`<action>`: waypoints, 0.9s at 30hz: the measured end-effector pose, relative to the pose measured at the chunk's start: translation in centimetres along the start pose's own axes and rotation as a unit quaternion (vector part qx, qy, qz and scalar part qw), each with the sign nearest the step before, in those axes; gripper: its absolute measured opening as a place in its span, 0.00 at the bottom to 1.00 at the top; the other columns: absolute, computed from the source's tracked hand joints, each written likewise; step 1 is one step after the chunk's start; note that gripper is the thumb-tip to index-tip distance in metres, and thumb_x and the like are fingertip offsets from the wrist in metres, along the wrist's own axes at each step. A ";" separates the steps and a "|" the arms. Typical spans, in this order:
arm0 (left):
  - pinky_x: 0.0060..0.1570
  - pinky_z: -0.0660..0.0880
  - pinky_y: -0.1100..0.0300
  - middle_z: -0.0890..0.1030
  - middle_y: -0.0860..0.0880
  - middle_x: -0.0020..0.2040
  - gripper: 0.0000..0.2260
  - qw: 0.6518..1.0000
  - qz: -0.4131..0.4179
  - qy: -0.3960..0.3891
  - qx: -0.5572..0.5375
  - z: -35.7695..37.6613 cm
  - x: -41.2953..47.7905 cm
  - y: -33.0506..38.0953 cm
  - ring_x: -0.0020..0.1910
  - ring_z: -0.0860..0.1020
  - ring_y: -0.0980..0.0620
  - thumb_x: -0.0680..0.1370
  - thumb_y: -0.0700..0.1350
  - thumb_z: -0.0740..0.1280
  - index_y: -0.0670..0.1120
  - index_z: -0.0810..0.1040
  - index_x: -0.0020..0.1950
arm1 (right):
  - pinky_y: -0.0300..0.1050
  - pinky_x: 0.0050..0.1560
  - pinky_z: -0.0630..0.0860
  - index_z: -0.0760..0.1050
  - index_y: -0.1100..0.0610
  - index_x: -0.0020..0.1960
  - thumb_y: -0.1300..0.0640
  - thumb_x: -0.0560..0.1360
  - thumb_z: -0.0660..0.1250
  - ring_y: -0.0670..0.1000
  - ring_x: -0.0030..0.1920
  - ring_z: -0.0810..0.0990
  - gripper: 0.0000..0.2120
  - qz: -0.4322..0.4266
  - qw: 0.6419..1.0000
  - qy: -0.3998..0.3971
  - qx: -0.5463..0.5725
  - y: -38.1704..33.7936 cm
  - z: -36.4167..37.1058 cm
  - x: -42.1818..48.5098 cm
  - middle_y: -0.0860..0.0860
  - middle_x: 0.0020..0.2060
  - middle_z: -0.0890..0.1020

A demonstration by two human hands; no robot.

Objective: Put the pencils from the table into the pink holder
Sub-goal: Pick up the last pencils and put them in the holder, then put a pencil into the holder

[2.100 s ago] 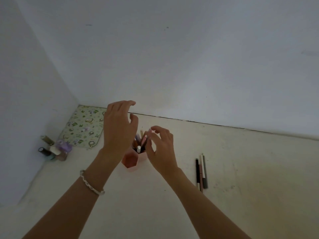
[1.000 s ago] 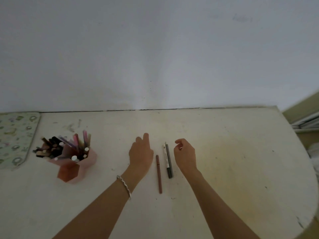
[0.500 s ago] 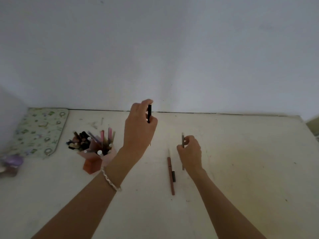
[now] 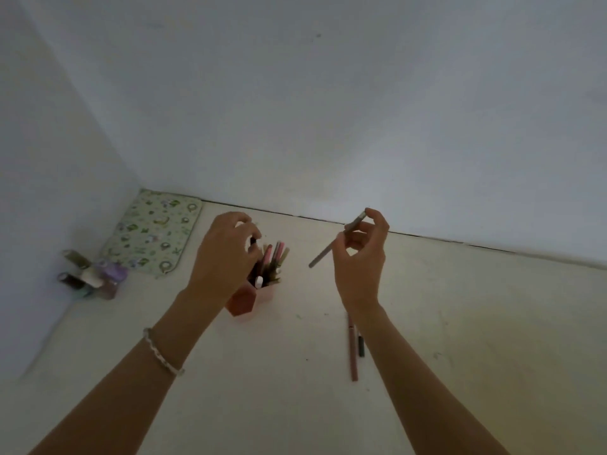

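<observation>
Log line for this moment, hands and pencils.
left hand: lowering dark pencil into pink holder | right hand: holding grey pencil aloft | table: brown pencil, black pencil left

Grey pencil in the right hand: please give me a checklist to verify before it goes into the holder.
1. Right hand grips the grey pencil: ok.
2. Pencil clear of the table: ok.
3. Holder upright: ok.
4. Path above the holder free: not ok, the left hand is over it with a dark pencil.
5. Free room inside the holder: cannot tell.
6. All pencils collected: not ok, a brown pencil and another beside it lie on the table.
</observation>
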State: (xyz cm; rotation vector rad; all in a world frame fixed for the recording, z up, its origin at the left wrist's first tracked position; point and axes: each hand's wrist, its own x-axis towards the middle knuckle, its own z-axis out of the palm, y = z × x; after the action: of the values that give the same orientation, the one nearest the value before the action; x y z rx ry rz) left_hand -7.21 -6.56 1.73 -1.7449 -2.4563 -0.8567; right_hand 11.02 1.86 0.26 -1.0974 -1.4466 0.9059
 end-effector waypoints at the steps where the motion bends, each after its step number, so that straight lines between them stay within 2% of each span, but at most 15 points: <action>1: 0.58 0.70 0.52 0.80 0.45 0.55 0.06 0.999 0.014 0.009 0.037 -0.1 -0.2 -0.5 0.58 0.76 0.43 0.69 0.39 0.73 0.43 0.84 0.45 | 0.34 0.43 0.77 0.65 0.45 0.62 0.65 0.74 0.66 0.47 0.42 0.81 0.23 -0.014 1.000 -0.003 0.010 -0.5 0.7 -0.3 0.44 0.44 0.79; 3: 0.61 0.68 0.49 0.80 0.45 0.57 0.08 0.998 0.006 0.052 0.045 -0.7 -0.2 -1.0 0.62 0.74 0.43 0.70 0.40 0.72 0.44 0.85 0.49 | 0.35 0.45 0.78 0.65 0.45 0.62 0.64 0.74 0.66 0.47 0.42 0.82 0.22 -0.044 0.999 -0.020 0.025 -1.5 2.1 -1.0 0.42 0.44 0.79; 6: 0.61 0.69 0.49 0.80 0.44 0.56 0.13 0.993 -0.008 0.121 0.006 -2.4 0.2 -1.4 0.59 0.75 0.43 0.71 0.37 0.67 0.42 0.82 0.54 | 0.33 0.45 0.77 0.65 0.43 0.61 0.62 0.75 0.66 0.45 0.43 0.82 0.21 -0.080 0.993 -0.084 0.011 -2.1 4.2 -2.2 0.40 0.43 0.79; 8: 0.60 0.70 0.51 0.81 0.45 0.54 0.14 0.990 -0.008 0.138 -0.020 -3.2 0.5 -1.1 0.57 0.75 0.45 0.71 0.34 0.66 0.42 0.81 0.55 | 0.34 0.48 0.77 0.66 0.45 0.62 0.61 0.76 0.66 0.43 0.44 0.81 0.19 -0.092 0.984 -0.148 -0.043 -1.6 5.0 -3.0 0.40 0.44 0.79; 10: 0.59 0.71 0.53 0.81 0.45 0.52 0.14 0.988 -0.013 0.143 -0.050 -3.6 0.7 -0.6 0.56 0.75 0.46 0.71 0.33 0.66 0.42 0.81 0.55 | 0.41 0.49 0.78 0.70 0.50 0.60 0.60 0.77 0.66 0.46 0.45 0.79 0.13 -0.138 0.963 -0.192 -0.126 -0.7 5.2 -3.8 0.45 0.45 0.80; 12: 0.58 0.70 0.57 0.80 0.46 0.53 0.14 0.987 -0.028 0.141 -0.073 -3.7 0.7 0.3 0.56 0.75 0.47 0.72 0.33 0.66 0.42 0.80 0.56 | 0.46 0.53 0.76 0.78 0.58 0.55 0.59 0.77 0.66 0.50 0.49 0.78 0.08 -0.219 0.940 -0.180 -0.189 0.2 5.0 -4.3 0.51 0.48 0.82; 13: 0.57 0.69 0.60 0.80 0.47 0.53 0.15 0.986 -0.034 0.139 -0.083 -3.7 0.6 1.0 0.56 0.74 0.48 0.72 0.33 0.66 0.43 0.80 0.56 | 0.44 0.56 0.73 0.80 0.59 0.53 0.58 0.76 0.65 0.51 0.52 0.78 0.09 -0.238 0.937 -0.160 -0.198 0.5 4.7 -4.3 0.53 0.50 0.82; 15: 0.55 0.68 0.65 0.79 0.49 0.53 0.15 0.984 -0.034 0.136 -0.108 -3.2 0.5 3.0 0.55 0.75 0.51 0.72 0.33 0.65 0.44 0.80 0.56 | 0.41 0.60 0.68 0.79 0.59 0.55 0.60 0.76 0.63 0.51 0.55 0.76 0.11 -0.223 0.951 -0.097 -0.190 0.9 3.6 -3.7 0.53 0.53 0.81; 17: 0.50 0.72 0.66 0.78 0.50 0.51 0.13 0.980 -0.014 0.127 -0.151 -2.0 0.0 5.8 0.48 0.76 0.54 0.72 0.32 0.65 0.44 0.79 0.54 | 0.43 0.59 0.69 0.77 0.58 0.57 0.62 0.75 0.60 0.51 0.54 0.76 0.12 -0.177 0.967 -0.035 -0.181 1.1 1.8 -2.5 0.51 0.53 0.80; 19: 0.42 0.75 0.66 0.77 0.51 0.48 0.11 0.980 0.008 0.078 -0.184 0.4 -0.8 9.4 0.41 0.76 0.57 0.73 0.33 0.66 0.44 0.78 0.52 | 0.46 0.57 0.72 0.75 0.57 0.57 0.64 0.76 0.59 0.50 0.52 0.77 0.13 -0.117 0.977 0.013 -0.177 1.7 -0.5 -0.9 0.48 0.52 0.79; 21: 0.41 0.76 0.66 0.77 0.52 0.47 0.08 0.984 -0.010 -0.034 -0.172 3.8 -2.1 12.3 0.39 0.76 0.57 0.75 0.36 0.66 0.47 0.75 0.52 | 0.46 0.55 0.75 0.76 0.57 0.56 0.68 0.76 0.59 0.48 0.52 0.78 0.13 -0.067 0.981 0.048 -0.177 2.4 -2.7 0.2 0.45 0.51 0.79; 24: 0.44 0.75 0.64 0.77 0.49 0.51 0.07 0.965 -0.095 -0.226 -0.091 9.7 -4.5 13.4 0.42 0.77 0.54 0.79 0.42 0.64 0.47 0.71 0.56 | 0.38 0.49 0.74 0.76 0.56 0.55 0.70 0.75 0.59 0.43 0.48 0.77 0.15 -0.005 0.982 0.066 -0.175 4.0 -5.8 0.6 0.46 0.49 0.80; 27: 0.50 0.75 0.56 0.77 0.45 0.56 0.11 0.936 -0.144 -0.320 -0.017 13.8 -6.5 12.8 0.52 0.78 0.46 0.81 0.44 0.58 0.44 0.68 0.62 | 0.29 0.45 0.72 0.76 0.52 0.53 0.70 0.74 0.60 0.38 0.45 0.77 0.16 0.038 0.982 0.061 -0.177 5.7 -8.6 0.1 0.45 0.46 0.80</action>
State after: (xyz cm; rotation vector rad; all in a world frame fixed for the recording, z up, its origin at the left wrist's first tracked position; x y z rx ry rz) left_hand 10.61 -3.34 -6.57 -1.9419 -3.1783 -0.3579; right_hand 20.42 3.41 -3.76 -1.4527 -1.5061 0.6326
